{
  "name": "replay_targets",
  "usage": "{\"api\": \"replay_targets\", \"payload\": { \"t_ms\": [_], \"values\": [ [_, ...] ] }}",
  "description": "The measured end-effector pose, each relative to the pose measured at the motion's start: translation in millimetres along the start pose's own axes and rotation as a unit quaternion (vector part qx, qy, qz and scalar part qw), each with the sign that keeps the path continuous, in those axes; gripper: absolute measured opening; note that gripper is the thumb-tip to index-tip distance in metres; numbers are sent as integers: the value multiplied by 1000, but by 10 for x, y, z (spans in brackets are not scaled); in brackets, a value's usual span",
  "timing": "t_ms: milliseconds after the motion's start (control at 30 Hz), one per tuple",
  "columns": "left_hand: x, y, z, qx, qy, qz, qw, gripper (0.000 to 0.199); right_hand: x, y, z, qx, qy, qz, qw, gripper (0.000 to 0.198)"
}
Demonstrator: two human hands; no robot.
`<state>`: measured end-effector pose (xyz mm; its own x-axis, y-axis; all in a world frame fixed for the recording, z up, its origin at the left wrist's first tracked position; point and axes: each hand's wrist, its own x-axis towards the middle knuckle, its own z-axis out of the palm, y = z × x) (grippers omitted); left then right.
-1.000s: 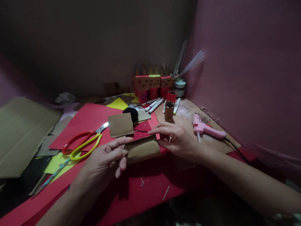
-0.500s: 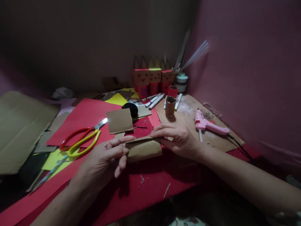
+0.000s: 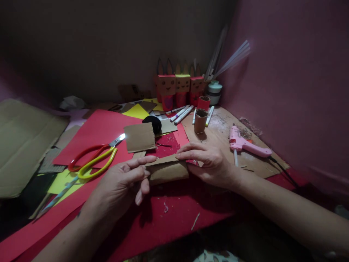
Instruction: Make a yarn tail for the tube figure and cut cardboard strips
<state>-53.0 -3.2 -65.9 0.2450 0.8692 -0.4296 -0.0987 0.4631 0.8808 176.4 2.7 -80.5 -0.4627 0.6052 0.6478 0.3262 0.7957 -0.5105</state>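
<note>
Over a red tabletop, two hands pinch a bent piece of cardboard

Nearest, below the edge of the red tabletop point(image 3: 177, 207), a bit of patterned cloth point(image 3: 215, 256) shows. Thin pale scraps lie on the red surface. Just beyond them is the bent piece of cardboard point(image 3: 169, 171), between the two hands. The left hand point(image 3: 120, 182) pinches its left end, index finger stretched along the top edge and the other fingers curled loosely below. The right hand point(image 3: 208, 162) grips the opposite end, fingers lying over the top edge and thumb beneath. Whether the piece touches the table, I cannot tell.

To the left, scissors point(image 3: 112, 147) with one red and one yellow handle lie over red paper point(image 3: 100, 127), near a striped stick point(image 3: 61, 193). Their blade tips meet a flat cardboard square point(image 3: 139, 138), and a black round thing point(image 3: 153, 124) sits just behind that. A large cardboard sheet point(image 3: 24, 145) stands at far left.

To the right, a pink glue gun point(image 3: 241, 142) lies on a brown board point(image 3: 218, 140), a glue stick showing at one end and a black cord trailing off. Further back, a brown tube point(image 3: 200, 123) stands upright before a red tube point(image 3: 203, 104), with markers point(image 3: 184, 115) beside them. Farthest, three box-headed figures point(image 3: 182, 84) with pointed ears stand in a row beside a pale jar point(image 3: 214, 91), with clear sticks point(image 3: 234, 59) fanning out above it.
</note>
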Motion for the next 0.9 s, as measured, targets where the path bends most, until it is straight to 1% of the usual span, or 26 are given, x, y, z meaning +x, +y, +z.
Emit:
{"api": "replay_targets", "payload": {
  "t_ms": [100,200,300,400,533,900],
  "values": [
    [-7,7,16,2,-1,11,1000,64,-8,-15,-11,24,3,24,999,34],
    [-18,5,25,0,-1,18,1000,64,-3,-39,-41,68,3,79,995,37],
    [-28,1,25,2,3,24,1000,62,4,-51,-63,107,-1,120,987,32],
    [-29,0,16,6,5,22,1000,64,3,-50,-64,134,-1,134,982,27],
    [-22,4,19,8,7,15,1000,66,1,-48,-51,137,-2,158,978,25],
    [-11,-14,25,4,4,22,1000,59,16,-37,-44,158,2,158,975,20]
  ]
}}
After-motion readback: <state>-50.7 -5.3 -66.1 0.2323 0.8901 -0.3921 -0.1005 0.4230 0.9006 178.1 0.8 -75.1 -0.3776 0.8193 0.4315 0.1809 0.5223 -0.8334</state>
